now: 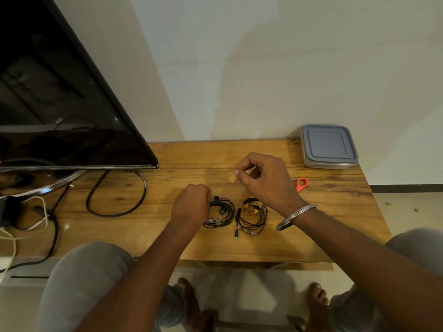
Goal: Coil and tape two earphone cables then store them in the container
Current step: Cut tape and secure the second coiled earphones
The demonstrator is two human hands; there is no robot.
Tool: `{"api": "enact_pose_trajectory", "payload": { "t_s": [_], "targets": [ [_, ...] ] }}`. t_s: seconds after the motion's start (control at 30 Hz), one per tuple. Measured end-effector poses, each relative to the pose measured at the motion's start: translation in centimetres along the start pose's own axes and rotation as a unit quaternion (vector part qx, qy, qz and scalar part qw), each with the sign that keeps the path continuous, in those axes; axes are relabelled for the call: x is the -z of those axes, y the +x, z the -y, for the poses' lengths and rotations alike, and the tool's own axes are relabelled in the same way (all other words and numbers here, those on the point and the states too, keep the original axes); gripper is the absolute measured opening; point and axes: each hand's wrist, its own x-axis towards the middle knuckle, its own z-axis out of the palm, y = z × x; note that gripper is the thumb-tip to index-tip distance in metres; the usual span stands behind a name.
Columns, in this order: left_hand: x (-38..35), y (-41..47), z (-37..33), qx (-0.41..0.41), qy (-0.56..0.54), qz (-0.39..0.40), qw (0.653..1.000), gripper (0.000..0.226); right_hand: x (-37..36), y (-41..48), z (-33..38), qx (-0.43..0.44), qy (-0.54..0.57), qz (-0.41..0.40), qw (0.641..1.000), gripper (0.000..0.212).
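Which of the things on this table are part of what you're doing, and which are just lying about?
In use: black earphone coil, yellow-budded earphone coil, tape piece, lidded container, scissors.
Lying about: television, power cables.

Two coiled black earphone cables (221,213) (253,218) lay side by side on the wooden table; a lidded grey plastic container (329,146) sat at its far right corner.

Bare forearms, grey trousers (81,283), seemingly steel bangle (296,215) on right wrist.

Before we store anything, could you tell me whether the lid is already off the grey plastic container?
No, the grey plastic container sits closed, lid on, at the wooden table's far corner.
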Motion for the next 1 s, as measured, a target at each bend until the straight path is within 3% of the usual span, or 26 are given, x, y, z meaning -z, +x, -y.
{"api": "enact_pose_trajectory", "payload": {
  "t_s": [0.07, 0.17, 0.3, 0.4, 0.7, 0.83, 1.0],
  "targets": [
    [-0.3, -0.4, -0.7, -0.026, 0.069, -0.013, 0.997, 0.018, 0.0, 0.0, 0.1, 0.000, 0.001, -0.002, 1.000, 0.005],
    [-0.7, -0.8, -1.3, -0.058, 0.088, -0.018, 0.994, 0.018, 0.0, -0.1, 0.2, 0.001, 0.002, -0.001, 1.000, 0.005],
    [-0.2, -0.6, -0.3, -0.046, -0.030, 0.008, 0.998, 0.010, 0.1, -0.3, 0.3, 0.004, 0.009, 0.003, 1.000, 0.004],
    [0.9, -0.1, 0.4, -0.024, -0.133, 0.015, 0.991, 0.017, 0.2, -0.2, 0.3, 0.006, 0.011, -0.002, 1.000, 0.003],
    [3.2, -0.6, -1.2, -0.118, -0.231, 0.054, 0.964, 0.020, -0.4, -0.4, 0.2, 0.030, -0.035, -0.044, 0.998, 0.000],
    [3.4, -0.4, -1.7, -0.106, -0.277, 0.040, 0.954, 0.022, -0.9, -1.0, 0.1, 0.076, -0.107, 0.014, 0.991, 0.003],
    [3.1, 0.2, -0.9, -0.068, -0.349, 0.065, 0.932, 0.026, -1.7, -1.5, -0.1, 0.056, -0.126, 0.061, 0.989, 0.005]
  ]
}}
